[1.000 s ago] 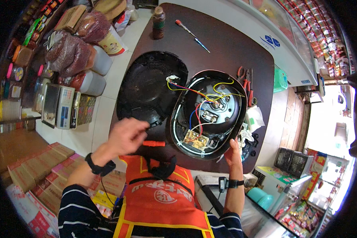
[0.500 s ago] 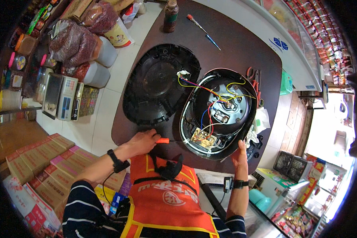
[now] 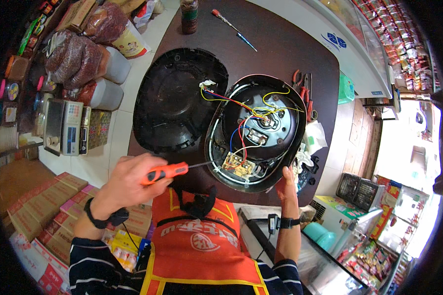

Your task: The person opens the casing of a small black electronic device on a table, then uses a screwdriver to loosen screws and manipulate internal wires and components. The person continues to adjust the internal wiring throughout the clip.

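My left hand [image 3: 135,179] is closed around a screwdriver with an orange and black handle [image 3: 168,172]. Its thin shaft points right, and the tip is at or close to the left rim of an opened rice cooker body [image 3: 300,130]. Inside that body are a round metal plate, red, blue, yellow and white wires, and a tan circuit board [image 3: 238,165] at the near left. Fingers stretched, my right hand [image 3: 287,185] rests against the cooker's near right side. The black base cover [image 3: 174,98] lies left of the body, linked to it by wires.
Another screwdriver [image 3: 235,31] and a dark bottle [image 3: 189,17] are at the table's far side. Red-handled pliers [image 3: 304,96] lie right of the cooker, with a white cloth [image 3: 304,156] and black parts nearer. Cartons [image 3: 47,204] and a scale [image 3: 64,128] stand left of the table.
My left hand has lifted and turned, showing more of the screwdriver handle, its shaft still toward the cooker. My right hand stays at the cooker's side. The whole view has shifted slightly.
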Motion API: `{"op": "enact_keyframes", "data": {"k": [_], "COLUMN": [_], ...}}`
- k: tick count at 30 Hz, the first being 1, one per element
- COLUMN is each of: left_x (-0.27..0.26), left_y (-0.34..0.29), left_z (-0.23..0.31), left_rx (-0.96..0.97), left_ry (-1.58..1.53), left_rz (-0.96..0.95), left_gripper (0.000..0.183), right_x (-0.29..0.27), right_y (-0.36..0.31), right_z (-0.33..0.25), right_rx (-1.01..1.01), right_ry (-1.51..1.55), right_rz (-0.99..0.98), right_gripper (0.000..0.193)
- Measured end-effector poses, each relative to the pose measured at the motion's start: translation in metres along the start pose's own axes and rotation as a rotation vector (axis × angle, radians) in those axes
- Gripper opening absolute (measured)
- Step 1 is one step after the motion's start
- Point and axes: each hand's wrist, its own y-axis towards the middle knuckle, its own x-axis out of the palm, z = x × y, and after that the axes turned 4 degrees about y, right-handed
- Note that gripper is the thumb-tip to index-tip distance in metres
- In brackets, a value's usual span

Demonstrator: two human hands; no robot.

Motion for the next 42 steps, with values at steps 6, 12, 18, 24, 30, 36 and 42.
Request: {"op": "enact_keyframes", "data": {"k": [6,12,18,24,30,36,42], "left_x": [0.08,0.114,0.11,0.104,0.093,0.081,0.079], "left_y": [0.038,0.045,0.043,0.048,0.046,0.046,0.045], "left_z": [-0.02,-0.024,-0.021,-0.024,-0.019,-0.007,-0.001], "left_rx": [0.084,0.108,0.102,0.1,0.096,0.161,0.168], "left_ry": [0.144,0.202,0.183,0.122,0.17,0.269,0.345], "left_rz": [-0.034,-0.055,-0.087,-0.076,-0.133,-0.037,0.024], "left_gripper": [0.032,0.031,0.031,0.029,0.029,0.028,0.032], "right_x": [-0.003,-0.014,-0.02,-0.026,-0.021,-0.014,-0.014], "right_y": [0.004,0.005,0.006,0.009,0.006,0.007,0.007], "right_z": [0.007,0.013,0.017,0.022,0.018,0.015,0.017], "right_rx": [0.033,0.031,0.035,0.035,0.038,0.028,0.021], "right_ry": [0.077,0.065,0.072,0.078,0.069,0.069,0.083], "right_rz": [-0.003,-0.006,-0.002,0.034,0.028,-0.01,0.007], "right_gripper": [0.091,0.095,0.096,0.095,0.094,0.095,0.096]}}
